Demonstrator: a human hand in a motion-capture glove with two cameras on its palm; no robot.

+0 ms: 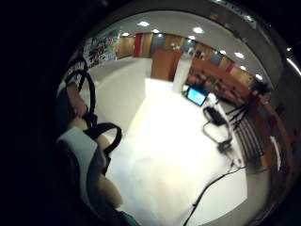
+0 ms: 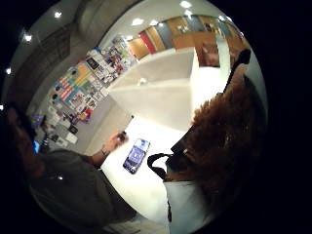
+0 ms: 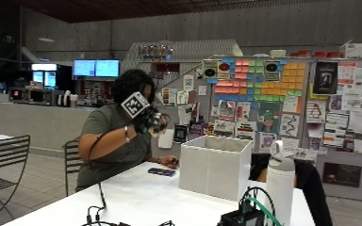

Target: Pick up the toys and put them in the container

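Seated person at the left-centre of the outside view, gloved right hand [image 3: 147, 120] raised to about face height, well above the white table [image 3: 137, 197]. The fingers are curled round a brown furry toy [image 2: 224, 141], which fills the right side of the thumb-side palm view, close against the palm; in the outside view the toy is largely hidden by the glove. A white square fabric container [image 3: 215, 165] stands open-topped on the table at frame centre, well apart from the raised hand. The bare left hand [image 3: 168, 161] rests on the table beside a dark smartphone [image 3: 161, 172], lying flat just left of the container.
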